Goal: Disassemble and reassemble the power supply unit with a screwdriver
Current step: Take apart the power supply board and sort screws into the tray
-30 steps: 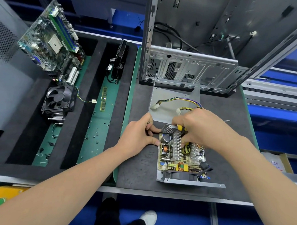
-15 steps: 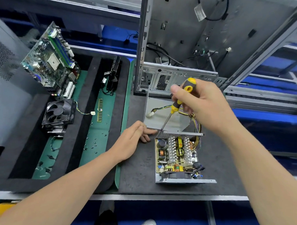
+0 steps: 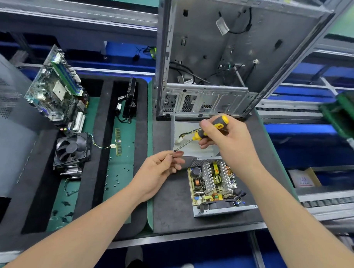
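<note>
The left hand's (image 3: 160, 170) thumb and first fingers (image 3: 169, 156) are closed together, pinching the bare metal tip of the screwdriver (image 3: 198, 135). Whether a screw sits between them is too small to tell. The other fingers of that hand curl loosely underneath.

The right hand (image 3: 230, 139) is wrapped firmly round the screwdriver's black and yellow handle, thumb along the top. The shaft slants down and to the left towards the left hand. Both hands hover above the tabletop (image 3: 169, 209), a dark grey mat.

Just below and between the hands, the power supply (image 3: 212, 183) lies flat on the tabletop with its lid off, showing its board, silver cooling fins and copper coils. Behind it lies a pale metal cover (image 3: 184, 127), with a white plug (image 3: 179, 141) on coloured wires resting on it.

Further back, an empty computer case (image 3: 205, 54) stands upright. Well to the left, a circuit board (image 3: 55, 85) leans tilted, with a black fan (image 3: 71, 148) in front of it and a memory stick (image 3: 117, 138) on a green strip.
</note>
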Motion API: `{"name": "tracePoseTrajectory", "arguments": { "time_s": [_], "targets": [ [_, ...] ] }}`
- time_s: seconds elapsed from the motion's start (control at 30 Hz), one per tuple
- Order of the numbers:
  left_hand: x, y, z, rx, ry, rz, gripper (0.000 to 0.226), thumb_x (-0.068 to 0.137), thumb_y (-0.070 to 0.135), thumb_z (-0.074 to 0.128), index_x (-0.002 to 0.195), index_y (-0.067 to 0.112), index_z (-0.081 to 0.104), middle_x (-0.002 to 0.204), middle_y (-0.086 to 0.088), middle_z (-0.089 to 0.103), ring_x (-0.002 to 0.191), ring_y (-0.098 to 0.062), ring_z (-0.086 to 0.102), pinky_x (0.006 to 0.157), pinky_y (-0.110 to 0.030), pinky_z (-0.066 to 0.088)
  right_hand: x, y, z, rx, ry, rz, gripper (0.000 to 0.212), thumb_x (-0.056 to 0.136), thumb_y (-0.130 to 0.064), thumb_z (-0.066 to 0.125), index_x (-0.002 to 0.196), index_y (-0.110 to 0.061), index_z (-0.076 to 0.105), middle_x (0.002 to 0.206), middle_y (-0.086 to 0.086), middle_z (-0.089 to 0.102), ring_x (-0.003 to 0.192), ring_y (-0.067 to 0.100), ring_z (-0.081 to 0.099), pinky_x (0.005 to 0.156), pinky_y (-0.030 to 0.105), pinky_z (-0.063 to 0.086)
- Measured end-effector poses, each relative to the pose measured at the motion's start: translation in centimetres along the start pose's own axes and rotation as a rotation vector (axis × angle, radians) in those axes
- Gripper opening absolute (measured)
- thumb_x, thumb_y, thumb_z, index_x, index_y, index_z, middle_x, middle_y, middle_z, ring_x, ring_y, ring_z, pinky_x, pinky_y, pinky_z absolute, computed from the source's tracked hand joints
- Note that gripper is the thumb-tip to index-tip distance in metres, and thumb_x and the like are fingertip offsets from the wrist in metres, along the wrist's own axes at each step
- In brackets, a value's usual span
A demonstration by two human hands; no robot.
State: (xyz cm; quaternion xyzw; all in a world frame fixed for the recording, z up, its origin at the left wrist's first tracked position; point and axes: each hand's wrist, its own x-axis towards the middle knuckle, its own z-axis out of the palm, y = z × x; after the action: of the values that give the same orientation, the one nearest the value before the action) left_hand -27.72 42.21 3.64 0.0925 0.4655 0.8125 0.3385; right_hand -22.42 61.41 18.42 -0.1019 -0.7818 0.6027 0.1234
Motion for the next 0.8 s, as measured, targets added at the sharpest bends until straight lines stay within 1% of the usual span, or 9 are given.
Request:
{"name": "tracePoseTrajectory", "arguments": {
  "time_s": [0.13,0.3,0.4,0.53,0.6,0.67,0.73,0.77,0.8],
  "targets": [
    [-0.1,0.5,0.1,-0.024,-0.029,-0.013,0.033,0.094,0.036,0.066,0.117,0.015,0.078,0.105,-0.011,0.075,0.089,-0.014,0.067,0.081,-0.023,0.054,-0.2,0.1,0.2,-0.033,-0.002,-0.009,0.025,0.098,-0.032,0.071,0.093,-0.007,0.07,0.084,0.01,0.077,0.073,0.031,0.076,0.071,0.041,0.062],
    [0.0,1.4,0.5,-0.041,-0.038,-0.024,0.033,0.091,0.038,0.067,0.112,0.016,0.08,0.103,-0.01,0.076,0.085,-0.013,0.066,0.081,-0.022,0.054,-0.3,-0.1,0.4,-0.036,0.006,-0.007,0.023,0.1,-0.027,0.07,0.095,-0.005,0.07,0.084,0.011,0.077,0.074,0.03,0.076,0.072,0.042,0.064],
    [0.0,1.5,0.7,-0.024,-0.046,-0.016,0.033,0.09,0.038,0.067,0.11,0.016,0.08,0.103,-0.01,0.076,0.085,-0.013,0.066,0.081,-0.022,0.055,-0.4,-0.3,0.4,-0.053,-0.005,-0.016,0.019,0.099,-0.025,0.071,0.094,-0.006,0.07,0.085,0.01,0.077,0.075,0.03,0.076,0.074,0.043,0.064],
    [0.1,1.2,0.6,-0.011,-0.056,-0.027,0.028,0.098,0.029,0.06,0.111,0.015,0.08,0.106,-0.012,0.076,0.085,-0.013,0.065,0.08,-0.022,0.054,-0.5,-0.5,-0.4,-0.092,-0.112,-0.021,0.008,0.097,-0.016,0.073,0.1,-0.009,0.071,0.088,0.011,0.076,0.077,0.028,0.074,0.078,0.042,0.062],
    [0.0,1.0,0.7,0.022,-0.046,-0.037,0.028,0.102,0.022,0.054,0.112,0.015,0.08,0.104,-0.011,0.075,0.085,-0.014,0.064,0.078,-0.023,0.052,-0.6,-0.6,-0.7,-0.113,-0.155,-0.02,0.008,0.096,-0.012,0.073,0.102,-0.009,0.069,0.089,0.012,0.076,0.078,0.029,0.074,0.078,0.042,0.062],
    [0.0,1.0,0.8,0.212,-0.053,-0.002,0.028,0.106,0.013,0.053,0.115,0.02,0.079,0.101,-0.003,0.074,0.085,-0.013,0.062,0.079,-0.024,0.05,-0.6,-0.6,-1.0,-0.131,-0.129,-0.023,0.007,0.096,-0.014,0.074,0.098,-0.008,0.069,0.086,0.011,0.076,0.074,0.03,0.074,0.073,0.042,0.063],
    [0.2,1.0,0.9,0.524,-0.092,0.061,0.031,0.105,0.007,0.056,0.119,0.024,0.078,0.096,0.01,0.068,0.087,-0.009,0.06,0.085,-0.021,0.048,-0.8,-0.6,-1.0,-0.176,-0.103,-0.026,0.01,0.097,-0.018,0.074,0.093,-0.011,0.069,0.082,0.008,0.076,0.07,0.028,0.074,0.069,0.041,0.063],
    [0.4,1.1,1.0,0.623,-0.104,0.085,0.032,0.103,0.006,0.059,0.12,0.026,0.078,0.095,0.014,0.066,0.088,-0.007,0.06,0.087,-0.019,0.048,-0.9,-0.5,-1.1,-0.201,-0.1,-0.026,0.01,0.097,-0.02,0.074,0.091,-0.013,0.069,0.081,0.007,0.076,0.069,0.027,0.074,0.067,0.039,0.064],
    [0.5,1.1,1.1,0.657,-0.098,0.094,0.032,0.101,0.006,0.062,0.119,0.027,0.078,0.095,0.014,0.067,0.09,-0.006,0.062,0.09,-0.019,0.049,-1.0,-0.5,-1.2,-0.216,-0.096,-0.024,0.01,0.097,-0.02,0.074,0.09,-0.014,0.069,0.08,0.007,0.076,0.068,0.026,0.075,0.066,0.039,0.064]
  ]
}}
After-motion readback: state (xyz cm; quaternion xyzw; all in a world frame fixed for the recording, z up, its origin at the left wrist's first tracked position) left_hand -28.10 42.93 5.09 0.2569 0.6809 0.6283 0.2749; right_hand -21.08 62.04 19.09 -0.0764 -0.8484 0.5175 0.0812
